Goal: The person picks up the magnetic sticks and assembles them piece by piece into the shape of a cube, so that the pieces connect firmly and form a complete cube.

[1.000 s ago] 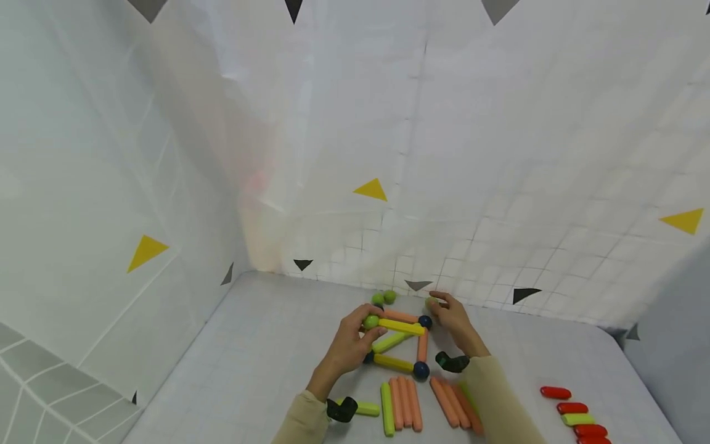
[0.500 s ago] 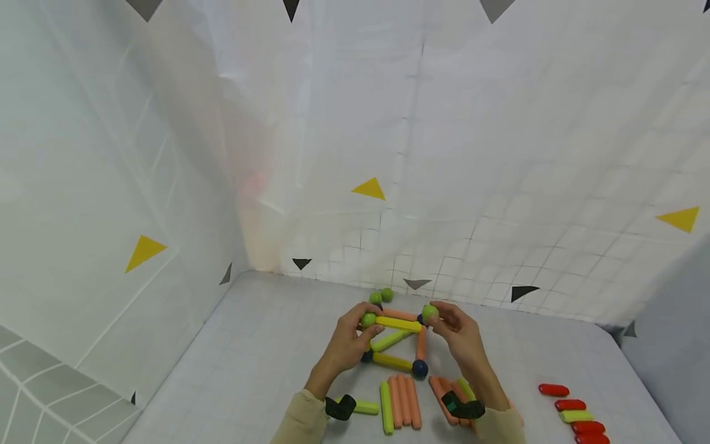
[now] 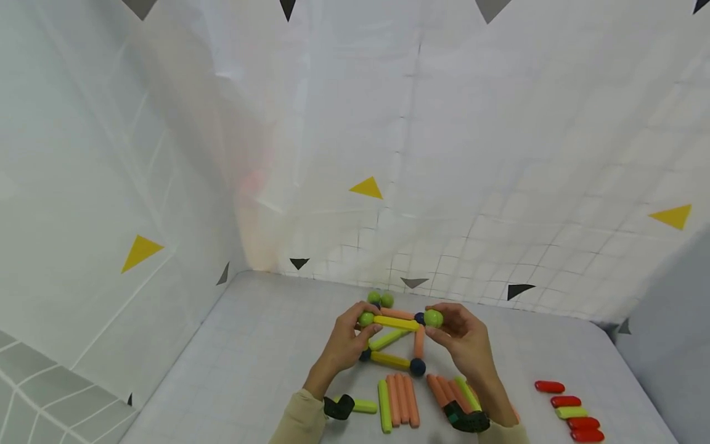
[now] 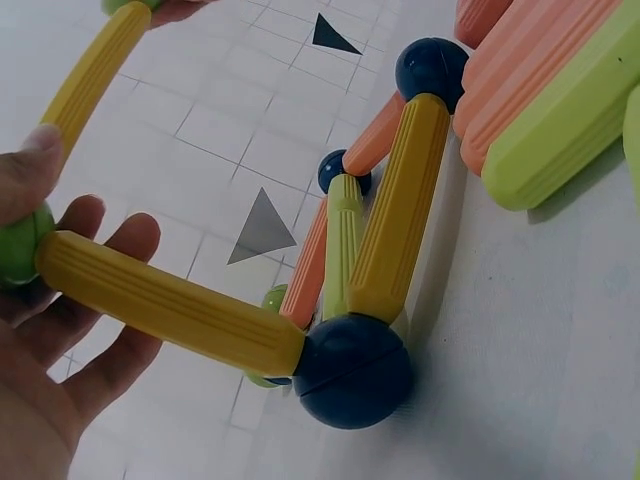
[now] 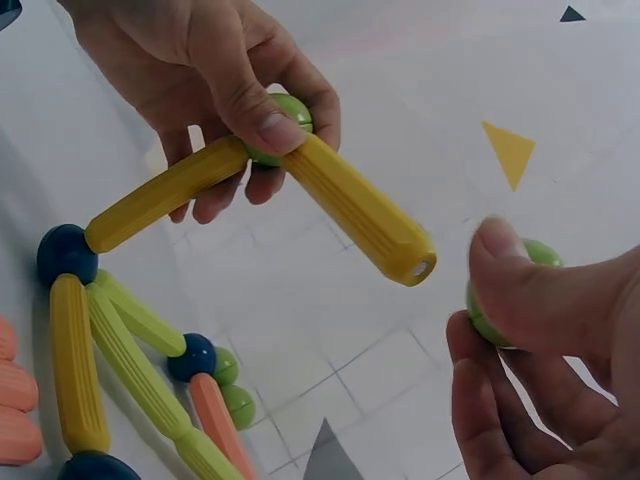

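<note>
My left hand (image 3: 344, 342) pinches a green ball (image 3: 365, 319) between thumb and fingers. Two yellow rods meet at that ball: one yellow rod (image 4: 175, 300) rises from a navy ball (image 4: 355, 370) of the frame below, and the other yellow rod (image 5: 360, 210) sticks out with a free end toward my right hand. Thumb and fingers of my right hand (image 3: 471, 345) hold another green ball (image 3: 433, 318), close to that end; the right wrist view shows a gap between them. Below, salmon, yellow and lime rods join navy balls into a flat frame with a lime diagonal rod (image 3: 389, 339).
Two loose-looking green balls (image 3: 380, 299) sit by the frame's far left corner. Salmon rods (image 3: 403, 399) and lime rods lie in rows at the front. Several short red rods (image 3: 582, 424), with a lime one, lie at the right. White walls rise behind and left.
My right hand has come from the far side toward the yellow rod's free end, bringing its green ball nearer and turning to face it. My left hand has hardly moved.
</note>
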Action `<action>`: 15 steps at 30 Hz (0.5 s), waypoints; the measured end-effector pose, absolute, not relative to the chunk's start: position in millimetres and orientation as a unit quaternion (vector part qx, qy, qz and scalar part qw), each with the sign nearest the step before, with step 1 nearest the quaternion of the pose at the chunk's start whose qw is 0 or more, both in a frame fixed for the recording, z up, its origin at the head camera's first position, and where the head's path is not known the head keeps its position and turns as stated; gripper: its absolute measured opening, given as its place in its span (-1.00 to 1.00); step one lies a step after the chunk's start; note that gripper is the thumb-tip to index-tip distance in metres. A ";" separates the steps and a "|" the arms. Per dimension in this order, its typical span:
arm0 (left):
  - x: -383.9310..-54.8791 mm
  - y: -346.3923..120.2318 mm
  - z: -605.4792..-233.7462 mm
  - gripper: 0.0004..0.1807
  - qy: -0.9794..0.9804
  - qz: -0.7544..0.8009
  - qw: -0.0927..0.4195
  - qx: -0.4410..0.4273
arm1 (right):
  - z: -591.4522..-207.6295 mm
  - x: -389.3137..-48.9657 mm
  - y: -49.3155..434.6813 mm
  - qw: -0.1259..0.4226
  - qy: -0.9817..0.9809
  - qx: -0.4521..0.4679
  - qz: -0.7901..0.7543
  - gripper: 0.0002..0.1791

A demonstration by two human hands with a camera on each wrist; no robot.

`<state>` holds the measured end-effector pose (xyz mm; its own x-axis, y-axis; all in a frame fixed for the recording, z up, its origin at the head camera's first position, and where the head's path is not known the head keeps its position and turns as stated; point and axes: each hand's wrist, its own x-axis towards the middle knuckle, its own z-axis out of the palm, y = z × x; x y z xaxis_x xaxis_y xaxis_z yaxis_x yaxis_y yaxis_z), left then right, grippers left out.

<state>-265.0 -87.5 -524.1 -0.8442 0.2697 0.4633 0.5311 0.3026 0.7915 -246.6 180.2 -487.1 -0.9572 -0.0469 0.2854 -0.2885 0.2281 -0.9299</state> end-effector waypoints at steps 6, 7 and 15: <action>-264.8 -88.0 -525.4 -0.72 -0.800 -0.531 0.124 -0.252 | -483.5 -242.5 183.0 0.081 -0.781 0.139 0.603 -0.49; -265.0 -87.9 -525.8 -0.72 -0.799 -0.530 0.125 -0.253 | -483.2 -242.1 183.1 0.076 -0.781 0.141 0.603 -0.49; -266.8 -85.2 -528.6 -0.76 -0.799 -0.521 0.148 -0.262 | -481.7 -239.3 178.7 0.060 -0.778 0.151 0.607 -0.47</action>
